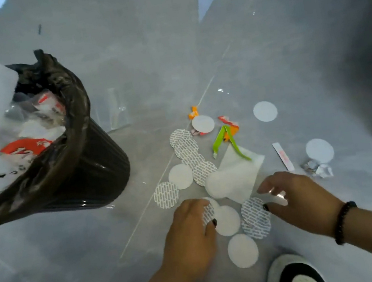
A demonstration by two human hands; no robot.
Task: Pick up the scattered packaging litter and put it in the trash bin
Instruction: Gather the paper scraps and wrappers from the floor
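Litter spread on the floor [264, 52], right of the trash bin [91, 172].
Round seals [181, 176] cluster beside a square pad [243, 175]; wrappers [226, 133] lie behind them; crumpled foil [319, 168] sits far right; a shoe [295, 275] stands nearest.

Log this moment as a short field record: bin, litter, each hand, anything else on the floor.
bin: trash bin with black liner, standing left of the litter, already holding white and red packaging
litter: round seal discs, plain white and printed, clustered on the grey floor; a white pouch; a green strip; a crumpled foil scrap
left hand: left hand down on the discs, fingers on a printed one
right hand: right hand low over a printed disc, fingers curled; grip unclear
other: a shoe at the bottom edge
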